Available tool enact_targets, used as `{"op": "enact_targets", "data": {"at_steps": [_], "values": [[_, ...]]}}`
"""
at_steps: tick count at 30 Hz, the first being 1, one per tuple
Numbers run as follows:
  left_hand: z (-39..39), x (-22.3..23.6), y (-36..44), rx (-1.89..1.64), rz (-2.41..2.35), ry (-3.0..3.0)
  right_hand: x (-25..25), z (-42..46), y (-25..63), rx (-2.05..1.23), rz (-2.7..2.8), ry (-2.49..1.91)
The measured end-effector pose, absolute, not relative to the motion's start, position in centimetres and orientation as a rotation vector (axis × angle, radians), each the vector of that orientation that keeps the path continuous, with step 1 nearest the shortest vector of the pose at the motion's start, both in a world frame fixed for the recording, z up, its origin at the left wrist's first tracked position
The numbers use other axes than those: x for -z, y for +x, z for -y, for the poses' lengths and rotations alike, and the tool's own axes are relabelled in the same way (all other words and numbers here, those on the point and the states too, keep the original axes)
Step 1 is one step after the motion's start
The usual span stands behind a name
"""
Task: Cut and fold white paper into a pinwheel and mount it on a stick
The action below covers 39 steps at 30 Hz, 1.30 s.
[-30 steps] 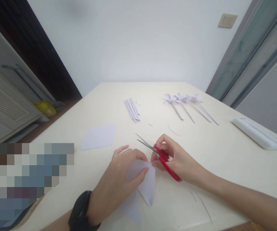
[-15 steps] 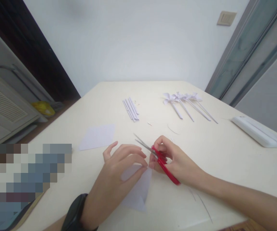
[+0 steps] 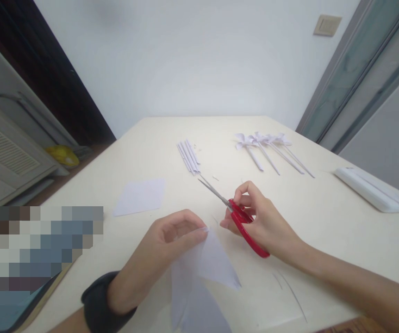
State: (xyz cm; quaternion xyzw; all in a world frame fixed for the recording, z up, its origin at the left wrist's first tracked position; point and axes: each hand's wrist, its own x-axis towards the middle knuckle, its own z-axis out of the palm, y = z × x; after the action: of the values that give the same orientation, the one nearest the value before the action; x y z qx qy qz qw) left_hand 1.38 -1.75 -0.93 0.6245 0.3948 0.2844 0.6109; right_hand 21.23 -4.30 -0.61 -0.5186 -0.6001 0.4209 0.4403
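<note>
Between thumb and fingers, my left hand (image 3: pixel 175 238) pinches the top corner of a thin white paper sheet (image 3: pixel 216 261). The paper hangs down in two flaps toward the table's front edge. My right hand (image 3: pixel 255 215) is wrapped around the red handles of a pair of scissors (image 3: pixel 243 219). Their slim blades point up and left, slightly parted, clear of the paper. A flat white paper square (image 3: pixel 140 197) lies beyond my left hand.
Several rolled paper sticks (image 3: pixel 188 158) lie at mid-table. Several paper pinwheels (image 3: pixel 260 145) rest at the back right, with a long white package (image 3: pixel 369 189) near the right edge. Thin wires (image 3: pixel 293 293) lie below my right forearm, and a white wall (image 3: pixel 202 60) rises behind the table.
My right hand has moved up and right with the scissors, away from my left hand. The paper under my left hand has swung rightward and spread into two flaps.
</note>
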Motion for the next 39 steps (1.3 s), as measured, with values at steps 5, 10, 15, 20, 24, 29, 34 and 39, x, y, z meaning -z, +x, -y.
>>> {"op": "enact_targets", "data": {"at_steps": [5,10,15,20,24,29,34,39], "values": [[2.3,1.2,1.8,-0.502,-0.805,1.149,0.7,4.3,20.7,-1.455,1.350,-1.014],[2.3,1.2,1.9,-0.472,-0.761,1.114,0.8,4.8,20.2,-1.614,1.299,-0.814],[2.3,0.9,2.2,-0.474,-0.783,1.107,1.0,5.0,20.2,-1.574,1.355,-0.739],[2.3,1.2,1.9,-0.425,-0.747,1.101,0.9,4.9,20.2,-1.572,1.372,-0.709],[2.2,1.4,1.6,-0.413,-0.737,1.109,1.0,4.9,20.1,-1.568,1.385,-0.697],[2.1,1.5,1.8,-0.378,-0.722,1.098,1.3,5.0,20.0,-1.557,1.410,-0.701],[2.5,1.2,2.2,-0.485,-0.755,1.091,1.6,4.8,20.1,-1.574,1.407,-0.701],[2.5,1.0,2.2,-0.524,-0.776,1.226,1.5,4.6,20.2,-1.564,1.416,-0.690]]}}
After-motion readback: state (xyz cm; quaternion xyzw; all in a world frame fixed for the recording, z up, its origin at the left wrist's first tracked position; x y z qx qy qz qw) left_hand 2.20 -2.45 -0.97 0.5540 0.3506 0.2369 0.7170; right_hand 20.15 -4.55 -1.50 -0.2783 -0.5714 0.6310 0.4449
